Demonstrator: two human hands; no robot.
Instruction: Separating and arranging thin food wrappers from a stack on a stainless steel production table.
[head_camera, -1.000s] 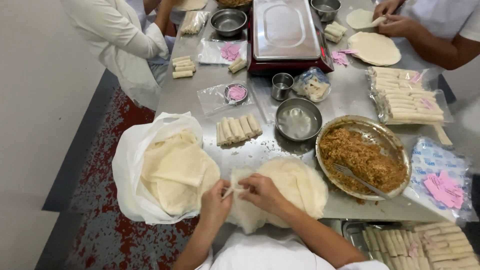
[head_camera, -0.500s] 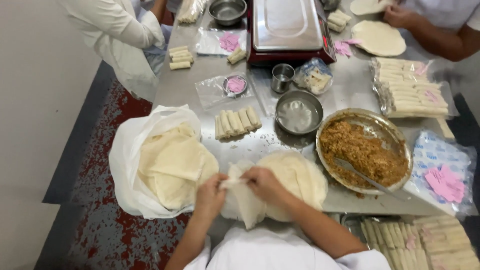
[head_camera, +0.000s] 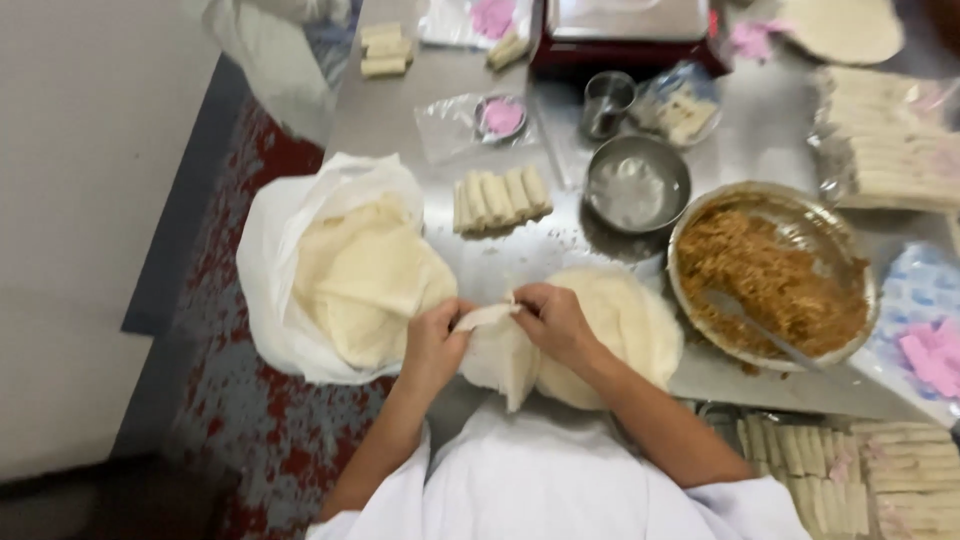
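Observation:
My left hand and my right hand pinch the top edge of a thin pale wrapper sheet, which hangs folded off the near edge of the steel table. Under my right hand lies a round stack of wrappers. To the left, a white plastic bag holds more wrapper sheets. A metal tray of brown minced filling with a spoon in it sits to the right.
Several finished rolls lie behind my hands, next to a small steel bowl. A metal cup, pink-lidded tub, bagged rolls and a red appliance sit farther back. Trays of rolls are at bottom right.
The view has dropped closer to the table, and the other people have left the frame. My hands stay on the wrapper sheet, now pulling it up and apart at its top edge.

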